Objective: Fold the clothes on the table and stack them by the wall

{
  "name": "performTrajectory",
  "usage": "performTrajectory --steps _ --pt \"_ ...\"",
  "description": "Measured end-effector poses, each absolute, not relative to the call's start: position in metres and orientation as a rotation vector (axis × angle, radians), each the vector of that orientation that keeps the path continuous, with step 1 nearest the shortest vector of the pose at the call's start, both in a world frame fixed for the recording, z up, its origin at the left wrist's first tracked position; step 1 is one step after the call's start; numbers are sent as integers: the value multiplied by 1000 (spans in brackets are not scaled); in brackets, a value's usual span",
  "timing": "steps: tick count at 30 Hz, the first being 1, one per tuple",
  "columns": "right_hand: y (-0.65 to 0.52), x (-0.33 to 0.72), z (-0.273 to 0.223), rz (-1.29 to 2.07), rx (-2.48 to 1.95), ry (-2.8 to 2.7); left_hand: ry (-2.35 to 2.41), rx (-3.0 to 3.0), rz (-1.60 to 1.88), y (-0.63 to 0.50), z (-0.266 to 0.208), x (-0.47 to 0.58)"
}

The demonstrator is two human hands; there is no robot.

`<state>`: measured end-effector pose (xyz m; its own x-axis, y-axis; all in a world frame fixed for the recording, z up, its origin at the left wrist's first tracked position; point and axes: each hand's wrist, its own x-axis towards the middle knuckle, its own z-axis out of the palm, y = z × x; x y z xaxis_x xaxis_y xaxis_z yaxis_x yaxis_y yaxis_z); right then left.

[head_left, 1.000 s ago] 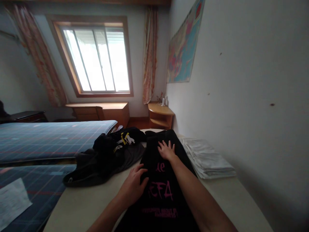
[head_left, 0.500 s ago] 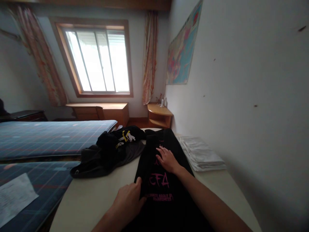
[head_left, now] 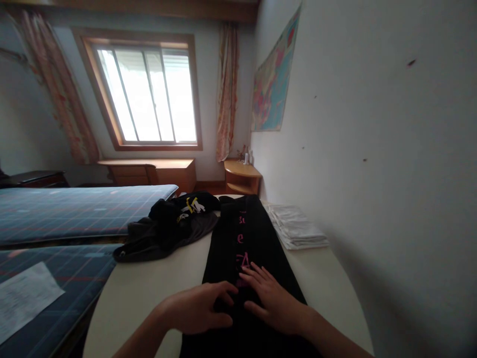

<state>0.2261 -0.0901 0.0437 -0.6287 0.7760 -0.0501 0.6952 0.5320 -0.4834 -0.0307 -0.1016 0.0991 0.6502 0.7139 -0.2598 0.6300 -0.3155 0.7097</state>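
You've got right hand (head_left: 274, 300) spread loose on black garment (head_left: 223, 248), left hand (head_left: 197, 307) half-curled, released, over garment's left edge, white cloths (head_left: 298, 227) right of garment, dark clothes (head_left: 166, 231) left.

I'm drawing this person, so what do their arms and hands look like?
The left hand and right hand are bare, with slim fingers and no gloves or visible rings. The forearms show no sleeves, watch or bracelet. It's too dim for small markings.

Left grip (head_left: 197, 306) and right grip (head_left: 274, 301) over black garment (head_left: 223, 253); apparently touching.
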Motion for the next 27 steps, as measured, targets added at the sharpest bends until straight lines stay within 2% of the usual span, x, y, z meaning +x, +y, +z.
performTrajectory --steps 7,10,13,19,21,27 --pt "-109 241 49 816 -1144 -2430 1310 2194 -67 -118 94 -32" --pt "-111 240 46 788 -1113 -2435 1295 2207 23 -126 101 -26" --pt "-111 239 40 742 -1101 -2454 1183 2181 218 -130 111 -19" --pt "-110 241 29 692 -1096 -2354 817 1679 -12 -110 97 -14" --pt "-111 243 33 646 -1052 -2415 901 1667 146 -95 84 -15" --pt "-127 229 53 485 -766 -2674 1325 2167 784 -56 46 -17"
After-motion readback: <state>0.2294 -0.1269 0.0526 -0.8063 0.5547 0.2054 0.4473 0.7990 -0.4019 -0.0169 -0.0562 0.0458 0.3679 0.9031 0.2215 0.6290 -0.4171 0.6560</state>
